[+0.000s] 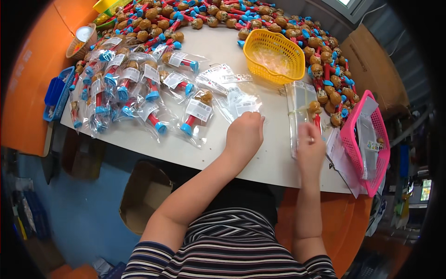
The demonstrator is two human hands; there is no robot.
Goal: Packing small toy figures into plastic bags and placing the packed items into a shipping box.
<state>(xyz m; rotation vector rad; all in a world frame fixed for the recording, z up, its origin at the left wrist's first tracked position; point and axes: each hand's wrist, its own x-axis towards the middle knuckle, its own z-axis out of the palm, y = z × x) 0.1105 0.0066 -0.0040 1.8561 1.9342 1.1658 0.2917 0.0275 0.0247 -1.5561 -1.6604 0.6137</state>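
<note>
My left hand (245, 135) is closed at the near edge of a clear plastic bag (234, 100) with a white label, above the middle of the table. My right hand (310, 146), slightly blurred, is curled around a toy (317, 118) with a brown round head and a red handle; the toy's lower part is mostly hidden. Beneath that hand lies a stack of flat clear bags (297, 95). Just left of my left hand rests a bagged toy (197, 111) with a white label. Printed cards (216, 76) lie behind the clear bag.
Several bagged toys (123, 90) pile up on the left. Loose toys (320, 69) line the far and right edges. A yellow basket (297, 60) holds small clear pieces; a pink basket (383, 162) holds bags. Blue trays (53, 95) sit far left, and an open carton (144, 197) stands below.
</note>
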